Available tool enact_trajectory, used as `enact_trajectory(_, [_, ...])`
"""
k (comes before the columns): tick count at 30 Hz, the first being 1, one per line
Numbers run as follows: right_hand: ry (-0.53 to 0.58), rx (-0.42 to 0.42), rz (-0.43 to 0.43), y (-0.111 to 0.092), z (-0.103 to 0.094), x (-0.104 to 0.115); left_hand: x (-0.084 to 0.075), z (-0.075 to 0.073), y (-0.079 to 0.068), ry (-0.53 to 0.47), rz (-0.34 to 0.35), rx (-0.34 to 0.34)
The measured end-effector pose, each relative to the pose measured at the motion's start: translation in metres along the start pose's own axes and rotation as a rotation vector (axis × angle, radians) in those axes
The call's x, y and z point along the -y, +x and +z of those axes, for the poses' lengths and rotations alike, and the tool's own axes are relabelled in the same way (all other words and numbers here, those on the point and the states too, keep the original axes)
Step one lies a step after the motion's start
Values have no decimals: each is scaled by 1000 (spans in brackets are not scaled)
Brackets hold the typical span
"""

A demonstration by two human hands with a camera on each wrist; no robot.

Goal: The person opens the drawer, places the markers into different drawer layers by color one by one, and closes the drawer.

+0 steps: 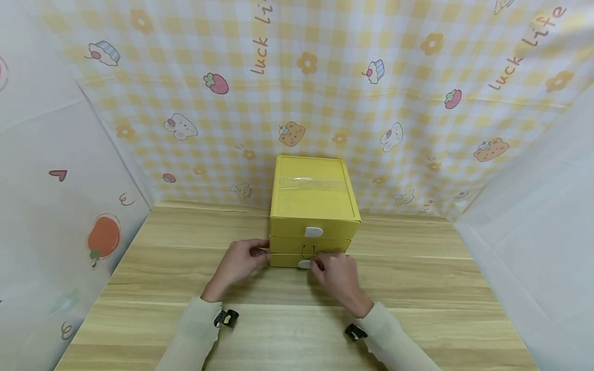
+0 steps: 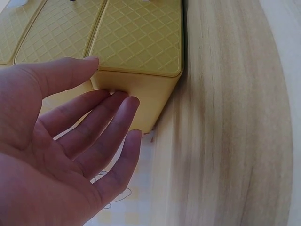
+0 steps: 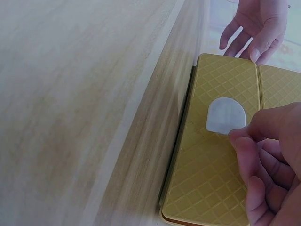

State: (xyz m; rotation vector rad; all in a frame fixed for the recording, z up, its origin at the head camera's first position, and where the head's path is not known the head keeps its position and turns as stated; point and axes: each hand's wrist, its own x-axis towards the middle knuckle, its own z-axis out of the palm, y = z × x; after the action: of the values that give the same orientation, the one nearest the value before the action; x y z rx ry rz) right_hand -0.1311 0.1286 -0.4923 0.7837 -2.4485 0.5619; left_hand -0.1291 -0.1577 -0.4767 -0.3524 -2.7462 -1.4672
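A yellow three-drawer storage box (image 1: 315,203) stands against the patterned cloth. White rounded pull tabs sit on the top drawer (image 1: 290,228) and on the bottom drawer (image 3: 202,183). My right hand (image 1: 341,275) has its fingers curled in front of the bottom drawer, thumb and forefinger pinching the corner of its pull tab (image 3: 226,116). At the box's left side, my left hand (image 2: 70,136) has its fingers loosely bent. Its thumb touches the front edge near the bottom drawer, and its fingertips lie along the side wall.
Clear tape (image 1: 306,182) crosses the box's lid. A thin dark loop (image 1: 308,253) hangs on the middle drawer's front. The wooden table (image 1: 185,232) runs around the box, with a checked cloth (image 1: 260,103) behind and white sheets (image 1: 37,154) at both sides.
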Motion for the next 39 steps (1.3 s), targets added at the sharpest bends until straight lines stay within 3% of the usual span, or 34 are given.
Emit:
enact_trajectory(16, [21,13,-10,-2,0,-1,2,1,1,-8,-14,6])
enact_trajectory(26, [35,64,7,-5,-5,-7,1,0,0,-7,-33,8])
enact_trajectory(39, [41,8,-1,-16,-25,-28,1,0,0,-17,-49,19])
